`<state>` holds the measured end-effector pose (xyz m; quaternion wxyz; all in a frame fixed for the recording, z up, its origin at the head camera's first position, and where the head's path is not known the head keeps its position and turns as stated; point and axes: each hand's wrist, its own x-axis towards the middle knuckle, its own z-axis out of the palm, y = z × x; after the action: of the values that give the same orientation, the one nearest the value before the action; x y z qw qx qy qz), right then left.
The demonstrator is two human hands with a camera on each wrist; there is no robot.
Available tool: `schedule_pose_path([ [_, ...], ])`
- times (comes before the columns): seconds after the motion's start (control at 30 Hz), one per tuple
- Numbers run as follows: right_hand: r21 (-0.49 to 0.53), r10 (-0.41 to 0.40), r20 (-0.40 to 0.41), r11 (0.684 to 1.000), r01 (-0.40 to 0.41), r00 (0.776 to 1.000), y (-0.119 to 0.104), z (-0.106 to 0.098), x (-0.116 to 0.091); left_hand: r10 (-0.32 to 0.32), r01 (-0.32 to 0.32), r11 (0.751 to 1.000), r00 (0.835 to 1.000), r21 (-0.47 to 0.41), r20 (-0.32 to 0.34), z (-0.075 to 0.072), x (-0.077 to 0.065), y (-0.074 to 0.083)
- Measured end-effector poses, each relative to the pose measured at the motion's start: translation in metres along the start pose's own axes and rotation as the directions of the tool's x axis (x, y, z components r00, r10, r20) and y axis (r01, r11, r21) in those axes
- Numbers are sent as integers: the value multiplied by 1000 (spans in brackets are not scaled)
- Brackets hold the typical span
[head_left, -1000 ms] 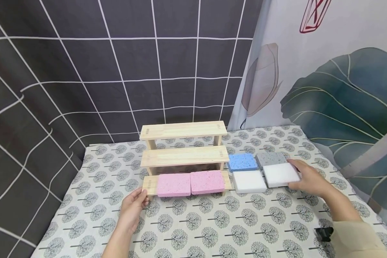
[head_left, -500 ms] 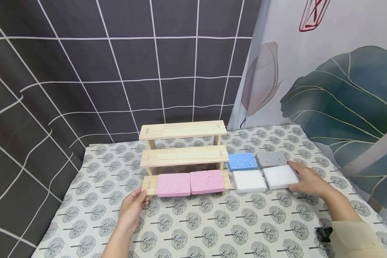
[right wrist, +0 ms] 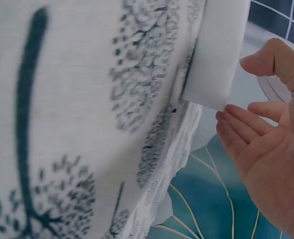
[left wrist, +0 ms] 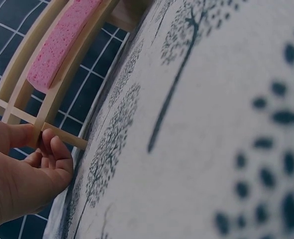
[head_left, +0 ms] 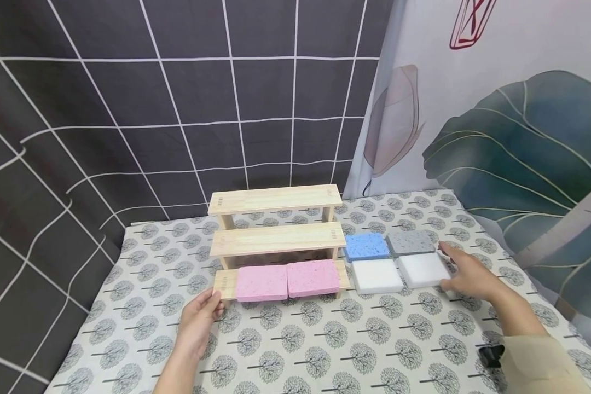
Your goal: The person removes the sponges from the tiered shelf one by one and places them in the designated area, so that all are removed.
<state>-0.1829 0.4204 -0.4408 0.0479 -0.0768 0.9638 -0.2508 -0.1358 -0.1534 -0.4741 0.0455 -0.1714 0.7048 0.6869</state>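
With thumb and fingers, my left hand [head_left: 197,323] pinches the left end of the lowest step of a three-tier wooden shelf [head_left: 278,239]; the left wrist view shows the thumb above the board's end and the fingers curled below. Two pink sponges [head_left: 313,277] lie side by side on that step. Over at the right, my right hand [head_left: 473,278] is spread beside a white sponge [head_left: 423,270], thumb and fingers apart. In the right wrist view its fingertips [right wrist: 226,113] are right at the corner of the white sponge [right wrist: 216,55].
Another white sponge [head_left: 376,276] lies just left of the first. Behind them are a blue sponge [head_left: 366,247] and a grey sponge [head_left: 410,242], close to the shelf's right side. A tree-print cloth [head_left: 295,350] covers the table; a dark grid curtain [head_left: 192,93] hangs behind.
The right hand has set the white sponge down flat in front of the grey one and let go, its fingers now spread. The left hand keeps its pinch on the shelf.
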Motion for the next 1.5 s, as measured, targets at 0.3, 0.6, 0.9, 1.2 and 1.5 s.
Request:
schedule_pose_path([
  [0.3, 48, -103, -123, 993, 110, 987, -13, -4, 0, -3, 3, 1000, 1000, -7, 6, 0, 0, 0],
  [0.6, 179, -179, -328, 952, 247, 928, -33, 0, 9, -3, 3, 1000, 1000, -20, 15, 0, 1, -1],
  [0.9, 213, -195, -404, 930, 299, 894, -52, 4, 18, 3, -2, 1000, 1000, -14, 11, 0, 1, 0],
  [1.2, 205, -220, -413, 923, 326, 884, -69, 14, 23, 3, -3, 1000, 1000, -13, 8, -1, 0, 0],
  [1.5, 256, -265, -404, 886, 386, 876, -88, 22, 27, -1, 1, 1000, 1000, -12, 4, 0, -1, 0],
])
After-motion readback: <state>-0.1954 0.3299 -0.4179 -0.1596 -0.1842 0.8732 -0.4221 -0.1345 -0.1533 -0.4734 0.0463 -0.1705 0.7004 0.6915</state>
